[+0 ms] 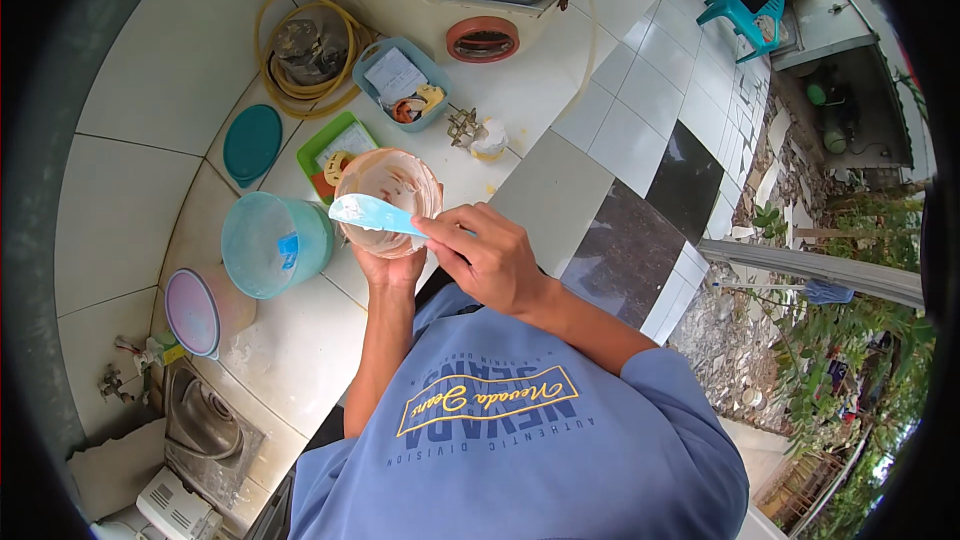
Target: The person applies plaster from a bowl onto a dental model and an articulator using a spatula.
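My left hand is wrapped round the underside of a round, peach-coloured bowl, tilted so that its inside shows. Streaks of a white, creamy substance coat its inner wall. In my right hand is the handle of a light-blue spatula. White paste smears the blade, which lies across the bowl's near side. Whether the blade touches the rim I cannot tell. Just left of the bowl stands a translucent turquoise tub with a blue piece inside.
Behind the bowl lie a green tray, a blue basket and a teal lid. A pink tub with a purple lid and a metal sink are at left. A coiled yellow hose and a white machine stand farther back.
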Available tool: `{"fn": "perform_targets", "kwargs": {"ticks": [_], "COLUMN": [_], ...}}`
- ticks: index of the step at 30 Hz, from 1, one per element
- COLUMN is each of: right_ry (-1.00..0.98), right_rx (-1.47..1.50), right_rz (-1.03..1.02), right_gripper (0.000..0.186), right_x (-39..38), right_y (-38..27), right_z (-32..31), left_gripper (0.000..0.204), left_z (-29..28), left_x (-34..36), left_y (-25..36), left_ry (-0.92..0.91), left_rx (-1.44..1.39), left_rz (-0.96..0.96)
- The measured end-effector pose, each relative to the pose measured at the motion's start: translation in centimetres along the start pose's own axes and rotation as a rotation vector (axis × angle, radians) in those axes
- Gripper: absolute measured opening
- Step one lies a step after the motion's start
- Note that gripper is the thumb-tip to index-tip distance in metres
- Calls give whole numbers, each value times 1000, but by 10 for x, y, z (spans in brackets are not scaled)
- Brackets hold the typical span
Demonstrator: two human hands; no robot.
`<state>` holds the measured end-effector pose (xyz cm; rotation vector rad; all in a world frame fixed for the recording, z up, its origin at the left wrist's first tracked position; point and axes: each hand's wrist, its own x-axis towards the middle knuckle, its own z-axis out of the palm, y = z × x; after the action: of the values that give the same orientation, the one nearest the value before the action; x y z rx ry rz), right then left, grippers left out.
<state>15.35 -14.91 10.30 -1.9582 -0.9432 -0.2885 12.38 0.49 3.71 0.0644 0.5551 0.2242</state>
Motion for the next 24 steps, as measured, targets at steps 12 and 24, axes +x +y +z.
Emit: {"fn": "perform_targets", "kwargs": {"ticks": [12, 24], "right_ry": [-438, 26], "right_rx": [-119, 105], "right_rz": [137, 534], "right_gripper": [38, 56], "right_x": [6, -36], "right_y": [-5, 180], "right_z": [-25, -2], "left_gripper": [57, 58], "left_z": [-40, -9], "left_x": [0, 7], "left_y": [-21, -27], "left_ry": [-58, 8], "left_rx": [-128, -406], "left_rz": [-123, -117]}}
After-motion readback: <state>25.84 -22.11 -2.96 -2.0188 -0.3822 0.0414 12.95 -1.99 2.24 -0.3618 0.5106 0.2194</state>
